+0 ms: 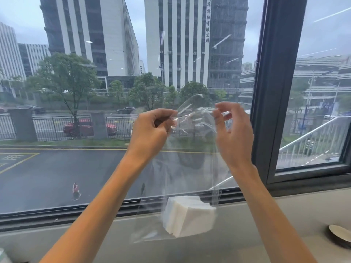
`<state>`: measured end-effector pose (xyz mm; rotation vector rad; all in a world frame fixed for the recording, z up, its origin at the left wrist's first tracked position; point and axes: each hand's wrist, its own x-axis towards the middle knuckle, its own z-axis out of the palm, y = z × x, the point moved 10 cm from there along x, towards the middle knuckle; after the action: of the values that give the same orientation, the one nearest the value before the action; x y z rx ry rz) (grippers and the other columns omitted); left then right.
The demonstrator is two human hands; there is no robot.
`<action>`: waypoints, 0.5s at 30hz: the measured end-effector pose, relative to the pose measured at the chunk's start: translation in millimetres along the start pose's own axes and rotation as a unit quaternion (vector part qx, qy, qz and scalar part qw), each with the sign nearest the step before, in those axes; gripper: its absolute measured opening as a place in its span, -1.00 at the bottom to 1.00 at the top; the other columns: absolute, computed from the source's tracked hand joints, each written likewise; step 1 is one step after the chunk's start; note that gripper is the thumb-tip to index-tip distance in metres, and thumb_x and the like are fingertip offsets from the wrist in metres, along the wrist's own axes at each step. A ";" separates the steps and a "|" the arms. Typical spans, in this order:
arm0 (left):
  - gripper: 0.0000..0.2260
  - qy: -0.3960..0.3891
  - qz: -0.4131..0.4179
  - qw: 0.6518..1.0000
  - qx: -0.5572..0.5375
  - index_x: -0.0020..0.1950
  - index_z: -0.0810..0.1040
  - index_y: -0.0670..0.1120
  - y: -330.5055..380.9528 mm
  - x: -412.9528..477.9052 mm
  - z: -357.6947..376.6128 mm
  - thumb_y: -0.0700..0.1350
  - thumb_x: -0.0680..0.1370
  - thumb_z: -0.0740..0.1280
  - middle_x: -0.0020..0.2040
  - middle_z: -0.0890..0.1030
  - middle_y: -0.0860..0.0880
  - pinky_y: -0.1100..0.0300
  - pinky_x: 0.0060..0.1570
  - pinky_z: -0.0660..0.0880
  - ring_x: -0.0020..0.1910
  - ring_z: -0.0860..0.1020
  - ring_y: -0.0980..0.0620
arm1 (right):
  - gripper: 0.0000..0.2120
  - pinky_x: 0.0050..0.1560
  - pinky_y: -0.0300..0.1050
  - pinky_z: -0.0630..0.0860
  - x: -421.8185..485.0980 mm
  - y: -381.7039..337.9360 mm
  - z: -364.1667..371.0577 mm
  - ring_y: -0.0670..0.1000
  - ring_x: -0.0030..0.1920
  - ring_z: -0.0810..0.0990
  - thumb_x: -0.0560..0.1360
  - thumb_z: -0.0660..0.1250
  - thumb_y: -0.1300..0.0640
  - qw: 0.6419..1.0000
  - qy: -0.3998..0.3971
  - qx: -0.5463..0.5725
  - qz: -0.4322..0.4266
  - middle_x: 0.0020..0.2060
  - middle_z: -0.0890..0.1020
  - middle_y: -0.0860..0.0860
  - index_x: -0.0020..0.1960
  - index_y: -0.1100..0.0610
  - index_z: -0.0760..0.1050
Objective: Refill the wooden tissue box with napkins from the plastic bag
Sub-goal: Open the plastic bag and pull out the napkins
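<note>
Before the window, the left hand [152, 128] and the right hand [232, 130] each pinch one side of the mouth of the clear plastic bag [191, 168]. Its long axis hangs straight down from them. The white stack of napkins [188, 215] lies at the bottom, just above the grey bench [237, 234], equally far from both hands. I cannot see the wooden box.

Beyond the window glass [95, 168] we see tall buildings [91, 35], trees [64, 76], a red car [85, 127] behind a dark fence [57, 128] and a wet road [57, 173]. A dark window frame [275, 92] stands at the right. On the pale bench [237, 243], at its right edge, we see a plate [340, 234].
</note>
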<state>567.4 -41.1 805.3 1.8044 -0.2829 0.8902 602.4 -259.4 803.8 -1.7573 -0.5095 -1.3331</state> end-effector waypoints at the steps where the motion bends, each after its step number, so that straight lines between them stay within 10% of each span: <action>1: -0.76 0.003 0.007 1.000 -0.005 0.02 0.64 -0.02 3.6 0.4 -0.8 -0.35 0.54 0.33 -0.22 0.68 0.04 0.34 -0.24 0.53 -0.28 0.60 0.16 | -0.71 -0.09 -0.28 0.46 -5.4 2.0 3.3 -0.11 -0.01 0.54 0.56 0.27 -0.17 1.000 -0.021 0.019 0.011 0.03 0.57 -0.18 0.19 -0.04 0.45; 15: -0.78 -0.008 0.011 1.000 -0.008 0.01 0.65 -0.03 6.4 -1.7 -6.6 -0.34 0.53 0.35 -0.25 0.69 0.04 0.33 -0.28 0.51 -0.32 0.58 0.18 | -0.81 -0.15 -0.17 0.46 4.9 -6.1 -20.8 -0.03 -0.05 0.59 0.59 0.25 -0.04 0.987 0.055 -0.131 -0.071 -0.13 0.66 -0.09 0.01 0.05 0.56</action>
<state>559.7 -38.3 809.8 1.7980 -0.3193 0.8871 587.6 -273.8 812.1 -1.8725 -0.4179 -1.6496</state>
